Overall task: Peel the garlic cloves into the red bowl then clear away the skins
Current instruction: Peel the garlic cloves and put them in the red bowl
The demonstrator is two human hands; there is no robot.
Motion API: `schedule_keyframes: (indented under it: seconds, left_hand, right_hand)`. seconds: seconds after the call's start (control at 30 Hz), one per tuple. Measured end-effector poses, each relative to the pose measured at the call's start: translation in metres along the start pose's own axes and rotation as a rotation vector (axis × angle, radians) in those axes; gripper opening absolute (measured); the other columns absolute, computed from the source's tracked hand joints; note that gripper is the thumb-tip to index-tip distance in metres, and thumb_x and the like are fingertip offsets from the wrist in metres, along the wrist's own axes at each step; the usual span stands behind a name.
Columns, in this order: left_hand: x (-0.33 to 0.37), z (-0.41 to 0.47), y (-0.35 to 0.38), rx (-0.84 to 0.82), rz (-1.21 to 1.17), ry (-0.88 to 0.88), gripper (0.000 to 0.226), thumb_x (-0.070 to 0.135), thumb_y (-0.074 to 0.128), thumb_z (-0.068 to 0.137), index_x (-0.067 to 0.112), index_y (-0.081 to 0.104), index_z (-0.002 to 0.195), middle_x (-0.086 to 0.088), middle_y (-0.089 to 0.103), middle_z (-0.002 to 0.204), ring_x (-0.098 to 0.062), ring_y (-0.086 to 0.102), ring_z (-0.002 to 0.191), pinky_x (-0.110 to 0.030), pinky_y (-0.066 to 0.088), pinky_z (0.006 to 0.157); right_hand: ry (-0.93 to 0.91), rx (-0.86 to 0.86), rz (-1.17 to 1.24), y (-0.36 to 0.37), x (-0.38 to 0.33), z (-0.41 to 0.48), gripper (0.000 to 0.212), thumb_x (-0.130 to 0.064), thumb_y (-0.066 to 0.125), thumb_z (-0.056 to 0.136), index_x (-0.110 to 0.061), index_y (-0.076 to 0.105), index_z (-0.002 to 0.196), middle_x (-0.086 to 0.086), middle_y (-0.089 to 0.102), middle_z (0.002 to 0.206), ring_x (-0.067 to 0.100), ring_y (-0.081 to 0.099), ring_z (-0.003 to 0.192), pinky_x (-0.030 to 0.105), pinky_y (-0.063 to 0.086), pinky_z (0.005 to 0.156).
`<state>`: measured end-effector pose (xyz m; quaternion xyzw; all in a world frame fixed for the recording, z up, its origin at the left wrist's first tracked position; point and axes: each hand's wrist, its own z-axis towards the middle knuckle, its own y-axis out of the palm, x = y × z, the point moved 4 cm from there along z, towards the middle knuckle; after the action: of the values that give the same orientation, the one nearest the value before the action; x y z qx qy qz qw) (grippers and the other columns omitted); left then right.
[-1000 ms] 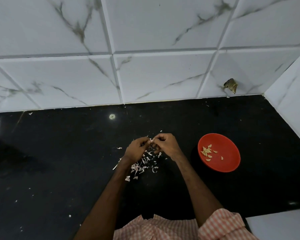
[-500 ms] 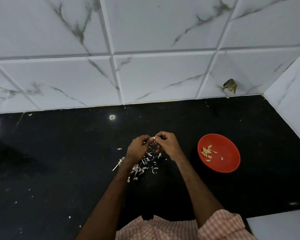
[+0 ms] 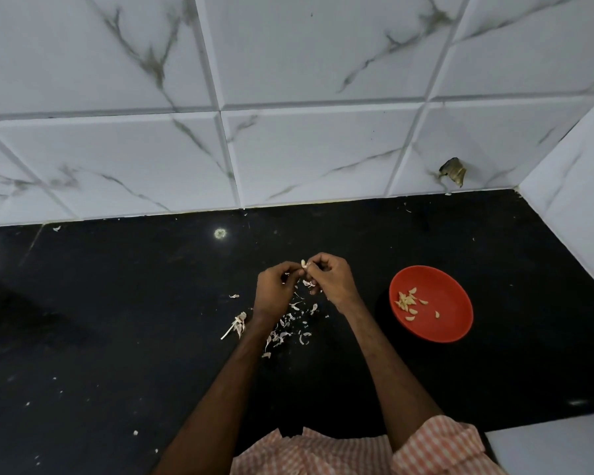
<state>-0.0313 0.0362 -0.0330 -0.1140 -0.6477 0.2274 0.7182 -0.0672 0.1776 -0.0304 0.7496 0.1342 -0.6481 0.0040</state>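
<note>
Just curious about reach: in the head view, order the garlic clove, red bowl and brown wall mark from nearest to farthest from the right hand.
1. Garlic clove: pinched by the right hand.
2. Red bowl: on the counter, to its right.
3. Brown wall mark: back tiles, far right.

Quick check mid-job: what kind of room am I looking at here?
Most likely a home kitchen: a polished black stone counter backed by white marble-look wall tiles, with a red bowl holding peeled garlic cloves and papery skins scattered on the counter.
</note>
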Motion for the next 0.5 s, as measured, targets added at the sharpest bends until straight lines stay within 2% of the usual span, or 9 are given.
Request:
schedule_keyframes:
  seconds: [0.13,0.23,0.37,0.5]
  left_hand:
    - [0.002,0.001,-0.001,0.005,-0.043,0.000,0.012,0.012,0.070,0.091,0.015,0.075,0.101,0.024,0.067,0.084,0.007,0.067,0.085,-0.015,0.054,0.077]
    - [-0.001,0.001,-0.002,0.012,-0.094,-0.017,0.010,0.015,0.069,0.091,0.014,0.075,0.099,0.017,0.071,0.085,0.002,0.068,0.083,-0.018,0.054,0.075]
    - [-0.007,0.001,-0.001,0.006,-0.157,-0.077,0.015,0.020,0.065,0.095,0.009,0.075,0.097,0.008,0.070,0.076,0.003,0.059,0.061,-0.014,0.044,0.057]
    - [-0.010,0.001,0.000,0.019,-0.191,-0.127,0.016,0.020,0.064,0.096,0.007,0.073,0.096,0.008,0.066,0.070,0.004,0.053,0.054,-0.014,0.040,0.053]
  right_hand:
    - [-0.012,-0.014,-0.036,0.000,-0.001,0.000,0.009,-0.010,0.066,0.093,-0.015,0.069,0.087,-0.001,0.070,0.076,0.009,0.064,0.063,0.025,0.054,0.050]
    - [-0.025,-0.035,-0.066,0.001,-0.001,0.001,0.005,-0.013,0.071,0.090,-0.014,0.069,0.086,0.003,0.068,0.077,0.010,0.063,0.064,0.026,0.054,0.050]
    - [-0.082,-0.047,-0.125,0.002,-0.003,0.002,0.010,-0.015,0.071,0.090,-0.011,0.068,0.081,0.001,0.064,0.070,0.005,0.059,0.059,0.025,0.053,0.048]
    - [-0.095,-0.063,-0.198,0.004,-0.003,0.002,0.011,-0.014,0.069,0.091,-0.008,0.068,0.082,0.004,0.065,0.071,0.005,0.059,0.056,0.026,0.054,0.049]
